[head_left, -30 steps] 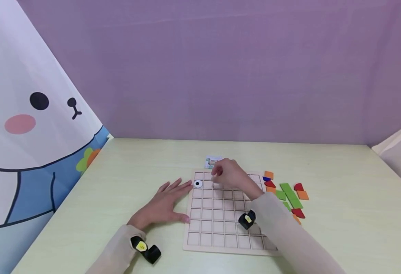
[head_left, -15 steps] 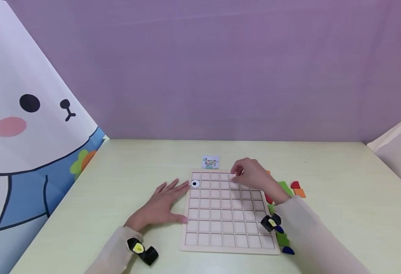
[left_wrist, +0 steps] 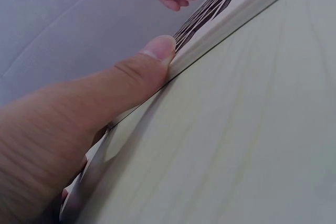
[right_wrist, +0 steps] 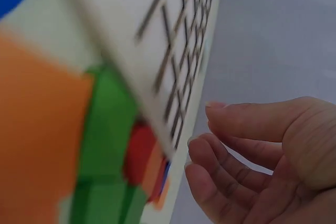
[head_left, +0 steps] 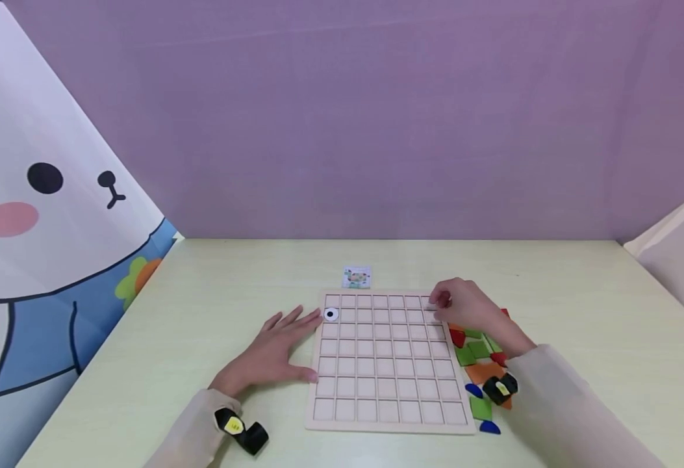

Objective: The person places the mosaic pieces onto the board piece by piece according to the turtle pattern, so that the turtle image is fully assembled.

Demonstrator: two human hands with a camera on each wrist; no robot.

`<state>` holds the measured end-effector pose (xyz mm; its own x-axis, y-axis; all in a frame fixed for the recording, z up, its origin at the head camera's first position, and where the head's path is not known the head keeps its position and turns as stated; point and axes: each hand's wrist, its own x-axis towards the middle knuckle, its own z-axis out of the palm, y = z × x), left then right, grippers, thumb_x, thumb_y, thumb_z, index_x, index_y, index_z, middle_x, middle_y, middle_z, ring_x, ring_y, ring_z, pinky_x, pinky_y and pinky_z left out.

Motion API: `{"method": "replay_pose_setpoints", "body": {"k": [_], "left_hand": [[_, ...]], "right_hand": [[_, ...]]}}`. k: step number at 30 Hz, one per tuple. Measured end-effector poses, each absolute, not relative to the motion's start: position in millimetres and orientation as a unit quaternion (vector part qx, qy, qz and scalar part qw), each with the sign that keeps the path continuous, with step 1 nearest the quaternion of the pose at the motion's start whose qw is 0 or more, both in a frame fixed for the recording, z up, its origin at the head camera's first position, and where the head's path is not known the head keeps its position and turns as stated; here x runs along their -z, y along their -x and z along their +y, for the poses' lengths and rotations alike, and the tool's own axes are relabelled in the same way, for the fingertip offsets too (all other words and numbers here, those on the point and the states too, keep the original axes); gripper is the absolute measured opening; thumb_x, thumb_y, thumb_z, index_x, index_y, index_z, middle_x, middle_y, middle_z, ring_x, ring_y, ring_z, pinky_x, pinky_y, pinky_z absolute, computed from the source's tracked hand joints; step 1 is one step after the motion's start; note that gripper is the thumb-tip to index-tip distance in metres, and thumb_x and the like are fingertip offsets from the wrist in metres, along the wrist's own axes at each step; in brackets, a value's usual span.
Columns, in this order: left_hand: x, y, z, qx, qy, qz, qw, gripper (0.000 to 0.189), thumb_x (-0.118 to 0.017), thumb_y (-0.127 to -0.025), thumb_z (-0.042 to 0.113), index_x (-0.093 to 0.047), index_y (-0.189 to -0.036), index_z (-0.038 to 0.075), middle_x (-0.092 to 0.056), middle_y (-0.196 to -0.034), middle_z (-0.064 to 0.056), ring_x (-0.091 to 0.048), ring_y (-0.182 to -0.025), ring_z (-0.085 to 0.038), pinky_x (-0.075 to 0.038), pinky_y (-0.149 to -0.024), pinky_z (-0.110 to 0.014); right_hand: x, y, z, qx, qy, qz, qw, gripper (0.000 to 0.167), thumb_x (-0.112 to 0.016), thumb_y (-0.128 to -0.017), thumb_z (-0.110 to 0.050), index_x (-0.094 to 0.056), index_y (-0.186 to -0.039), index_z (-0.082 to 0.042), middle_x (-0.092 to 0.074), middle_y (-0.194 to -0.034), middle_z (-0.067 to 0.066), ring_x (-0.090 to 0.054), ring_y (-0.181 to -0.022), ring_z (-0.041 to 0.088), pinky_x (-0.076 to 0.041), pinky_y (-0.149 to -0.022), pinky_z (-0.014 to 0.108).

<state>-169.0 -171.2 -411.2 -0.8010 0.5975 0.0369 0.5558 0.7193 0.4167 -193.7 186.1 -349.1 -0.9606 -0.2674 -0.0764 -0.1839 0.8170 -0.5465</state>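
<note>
A pale wooden grid board (head_left: 381, 426) lies on the table. One round white piece with a black dot (head_left: 330, 314) sits near its far left corner. My left hand (head_left: 275, 354) rests flat at the board's left edge, fingers spread, with thumb and fingertips against the rim; the left wrist view shows the thumb (left_wrist: 152, 56) pressed to the side. My right hand (head_left: 467, 305) hovers over the far right corner, fingers loosely bent. In the right wrist view nothing shows between its thumb and fingers (right_wrist: 205, 150).
Flat coloured pieces lie along the board's right side: green (head_left: 481, 408), orange (head_left: 482, 372), red (head_left: 457, 337) and blue (head_left: 490, 427). A small picture card (head_left: 356, 277) lies beyond the far edge. A purple cloth (head_left: 377, 117) hangs behind the table.
My right hand has moved right across the board's far rows to its far right corner, uncovering the card and several grid cells. The left hand stays at the left edge.
</note>
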Motion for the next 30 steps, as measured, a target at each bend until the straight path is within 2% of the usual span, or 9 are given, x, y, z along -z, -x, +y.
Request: {"method": "replay_pose_setpoints", "body": {"k": [8, 15, 30], "left_hand": [[410.8, 169.5, -168.3, -0.210, -0.314, 0.925, 0.051, 0.099, -0.068, -0.071, 0.066, -0.031, -0.150, 0.017, -0.027, -0.156, 0.001, -0.015, -0.146, -0.034, -0.009, -0.116, -0.061], [412.3, 168.8, -171.2, -0.207, -0.305, 0.928, 0.048, 0.099, -0.067, -0.071, 0.067, -0.032, -0.149, 0.018, -0.028, -0.156, 0.002, -0.016, -0.147, -0.033, -0.009, -0.116, -0.060], [414.3, 170.0, -171.8, -0.211, -0.312, 0.925, 0.042, 0.099, -0.067, -0.071, 0.067, -0.032, -0.150, 0.019, -0.028, -0.156, 0.000, -0.016, -0.146, -0.034, -0.009, -0.116, -0.061]], "right_hand": [[354.6, 184.0, 214.8, 0.262, 0.117, 0.955, 0.069, 0.014, -0.072, -0.078, -0.002, -0.065, -0.090, -0.002, -0.064, -0.083, 0.006, -0.054, -0.075, 0.018, -0.050, -0.065, 0.028], [358.9, 180.1, 230.9, 0.256, 0.085, 0.959, 0.087, 0.020, -0.074, -0.077, -0.004, -0.066, -0.095, -0.001, -0.064, -0.087, 0.008, -0.054, -0.078, 0.019, -0.054, -0.071, 0.033], [360.7, 173.7, 247.7, 0.257, 0.071, 0.957, 0.117, 0.024, -0.075, -0.078, -0.005, -0.068, -0.100, 0.000, -0.064, -0.089, 0.009, -0.053, -0.079, 0.020, -0.053, -0.070, 0.032]]}}
